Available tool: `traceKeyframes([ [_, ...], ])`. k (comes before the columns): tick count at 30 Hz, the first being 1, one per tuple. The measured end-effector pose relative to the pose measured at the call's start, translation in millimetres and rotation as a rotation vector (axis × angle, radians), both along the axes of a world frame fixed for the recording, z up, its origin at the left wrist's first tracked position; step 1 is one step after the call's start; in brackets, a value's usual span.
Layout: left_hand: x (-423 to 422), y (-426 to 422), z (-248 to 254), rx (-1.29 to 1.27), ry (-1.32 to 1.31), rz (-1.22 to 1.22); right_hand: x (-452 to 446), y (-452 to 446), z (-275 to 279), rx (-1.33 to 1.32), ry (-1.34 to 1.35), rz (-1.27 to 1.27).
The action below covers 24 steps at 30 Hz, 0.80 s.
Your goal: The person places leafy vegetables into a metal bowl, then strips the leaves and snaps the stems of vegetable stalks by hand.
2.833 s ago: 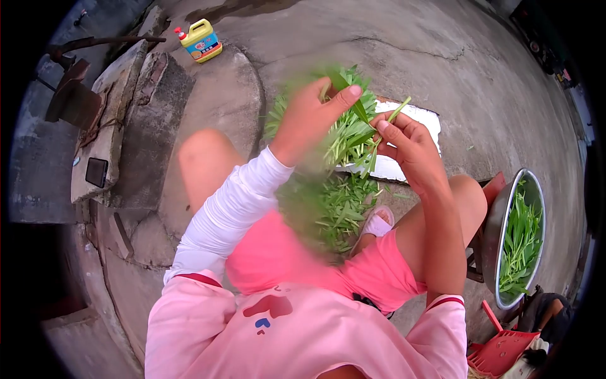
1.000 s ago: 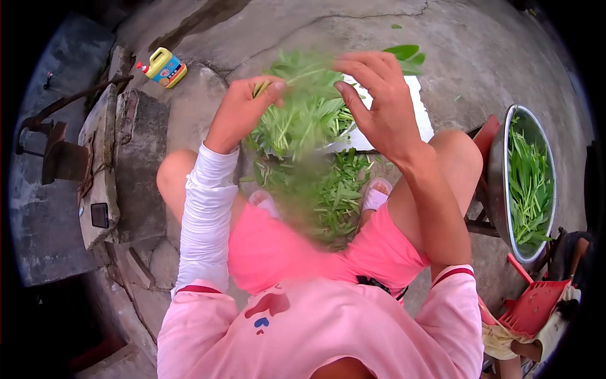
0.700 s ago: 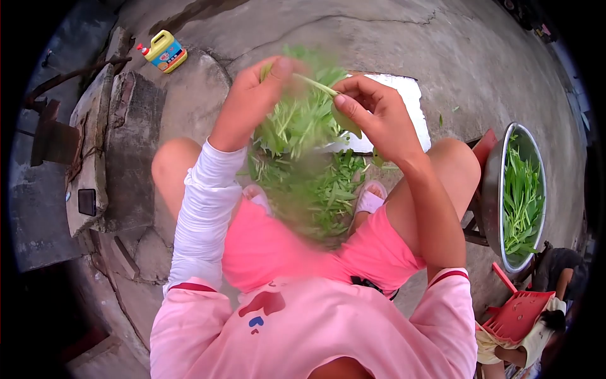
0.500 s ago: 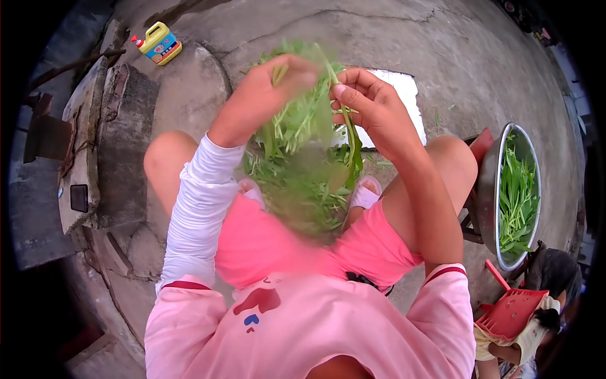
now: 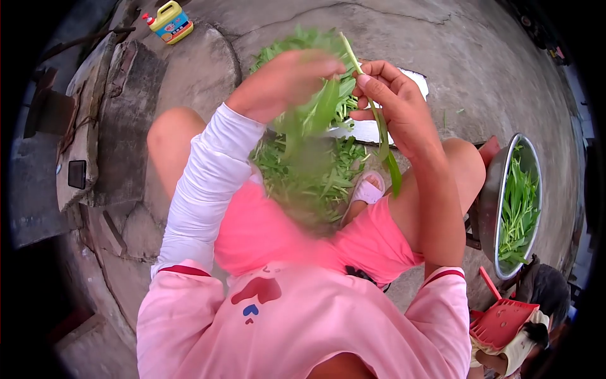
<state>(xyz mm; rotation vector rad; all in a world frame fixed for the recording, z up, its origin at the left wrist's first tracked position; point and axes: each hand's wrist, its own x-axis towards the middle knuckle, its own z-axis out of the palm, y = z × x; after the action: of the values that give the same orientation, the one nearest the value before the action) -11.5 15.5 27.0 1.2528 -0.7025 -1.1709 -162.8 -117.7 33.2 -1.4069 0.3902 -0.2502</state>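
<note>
My right hand (image 5: 394, 104) pinches a pale green water spinach stem (image 5: 351, 54) between thumb and fingers. Its cut end points up, and long leaves (image 5: 392, 170) hang below the hand. Left of the stem is my left hand (image 5: 293, 82), its fingers smeared by motion. A blurred leaf (image 5: 325, 107) shows just under those fingers; whether they hold it is unclear. Beyond my hands a heap of greens (image 5: 303, 43) lies partly on a white board (image 5: 415, 82). More loose leaves and stems (image 5: 338, 167) cover the ground between my feet.
At my right stands a metal basin (image 5: 489, 218) holding picked greens (image 5: 517, 208). Near it are a red plastic chair (image 5: 505, 322) and another person (image 5: 549, 287). A yellow jug (image 5: 172, 24) sits at the far left, and a phone (image 5: 77, 174) rests on a concrete ledge (image 5: 110, 145).
My right hand has moved slightly right and outward with the stem, whose leaves now hang farther right. My left hand has shifted a little to the right. The whole view has tilted slightly.
</note>
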Motion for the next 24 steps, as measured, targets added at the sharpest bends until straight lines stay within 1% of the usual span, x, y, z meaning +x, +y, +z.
traceKeyframes([
  [2, -2, -1, 0, -0.004, 0.030, -0.002, 0, -1, 0, -0.032, 0.011, 0.001],
  [12, -4, -1, 3, -0.013, -0.003, -0.028, 2, -1, 0, 0.068, 0.000, -0.013],
  [13, -4, -2, 3, -0.017, -0.019, -0.028, 2, 0, 0, 0.038, 0.010, -0.021],
  [16, -4, -4, 2, -0.063, -0.140, -0.003, 1, 0, -2, 0.000, 0.006, -0.014],
  [17, -6, -3, 4, -0.037, -0.126, 0.038, 1, 0, -2, -0.026, 0.016, 0.009],
  [20, -8, -3, 3, -0.057, -0.242, 0.143, 1, 1, -1, -0.074, 0.031, 0.035],
  [23, -2, -7, -14, -0.192, -0.529, 0.215, 2, 1, -6, -0.094, 0.038, 0.050],
  [24, -3, -6, -14, -0.171, -0.600, 0.238, 2, 0, -8, -0.100, 0.039, 0.057],
])
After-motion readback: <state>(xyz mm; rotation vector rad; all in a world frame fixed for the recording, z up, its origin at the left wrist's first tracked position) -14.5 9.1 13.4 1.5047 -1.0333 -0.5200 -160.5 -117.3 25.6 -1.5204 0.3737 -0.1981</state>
